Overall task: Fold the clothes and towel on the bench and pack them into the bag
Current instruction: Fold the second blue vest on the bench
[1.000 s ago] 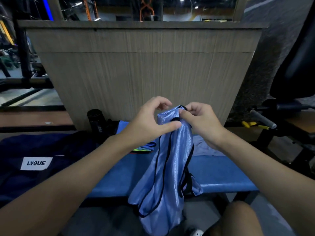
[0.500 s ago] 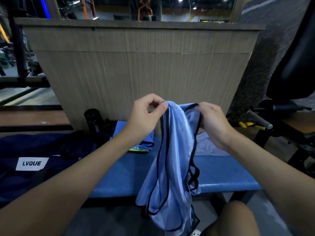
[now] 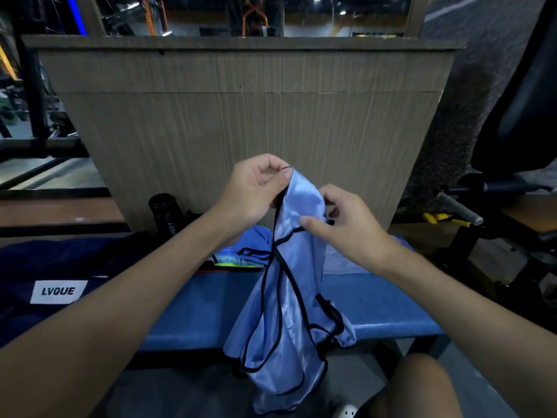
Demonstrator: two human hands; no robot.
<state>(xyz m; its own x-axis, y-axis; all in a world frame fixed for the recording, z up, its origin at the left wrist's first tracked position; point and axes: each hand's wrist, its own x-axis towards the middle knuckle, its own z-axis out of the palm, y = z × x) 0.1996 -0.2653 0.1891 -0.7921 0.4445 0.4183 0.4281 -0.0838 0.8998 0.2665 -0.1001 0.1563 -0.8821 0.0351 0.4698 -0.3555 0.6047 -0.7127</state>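
A light blue mesh vest with black trim hangs in front of the blue bench, its lower end below the seat edge. My left hand pinches its top edge. A little lower, my right hand grips the vest's right side, thumb across the black trim. A dark navy bag with a white LVQUE label lies on the bench's left end. More folded blue and neon clothes lie on the bench behind the vest, and a pale cloth lies to the right.
A black bottle stands behind the bench against a wood-grain panel. Black gym equipment with a padded seat and a handle stands at the right. My bare knee is at the lower right.
My right hand has moved down and left along the vest, from its top edge to the trim lower on the right side. My left hand still holds the top.
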